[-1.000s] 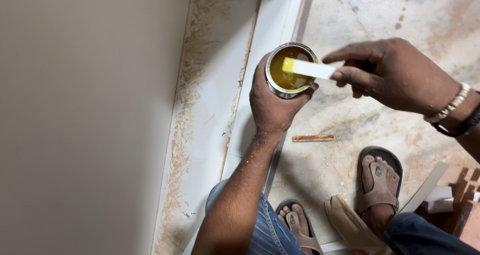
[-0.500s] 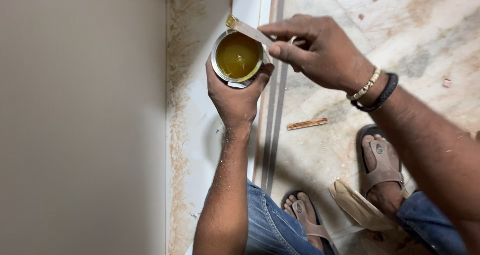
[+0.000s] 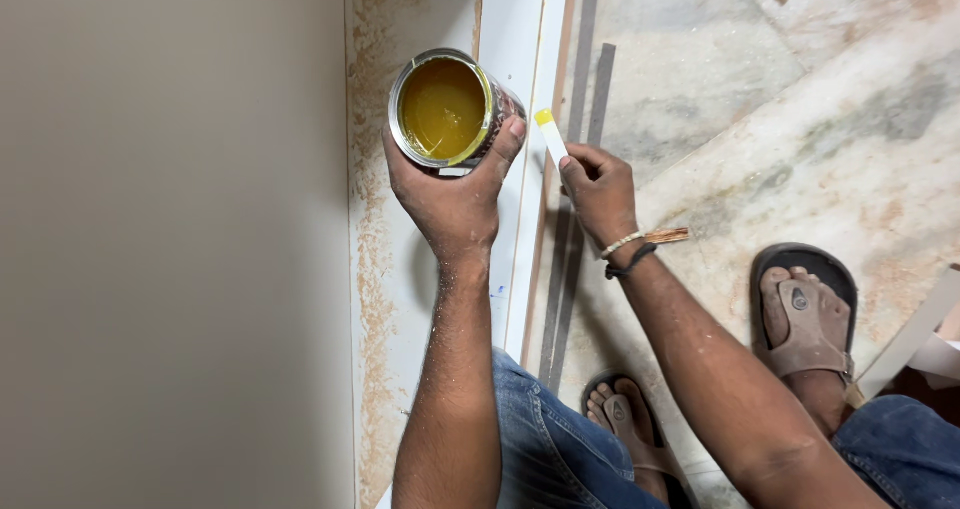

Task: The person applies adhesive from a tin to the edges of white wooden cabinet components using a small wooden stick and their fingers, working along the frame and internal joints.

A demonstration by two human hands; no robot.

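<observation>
Keep your left hand (image 3: 450, 194) wrapped firmly round the open round metal tin of yellow adhesive (image 3: 447, 109), level above the long white board (image 3: 522, 119), while your right hand (image 3: 598, 191) pinches the glue-tipped white strip (image 3: 551, 135) just beside the tin.

Can (image 3: 445, 109) in left hand (image 3: 450, 194), over board (image 3: 400, 269). Strip (image 3: 551, 135) in right hand (image 3: 598, 187), right of can, above floor (image 3: 760, 99).
</observation>
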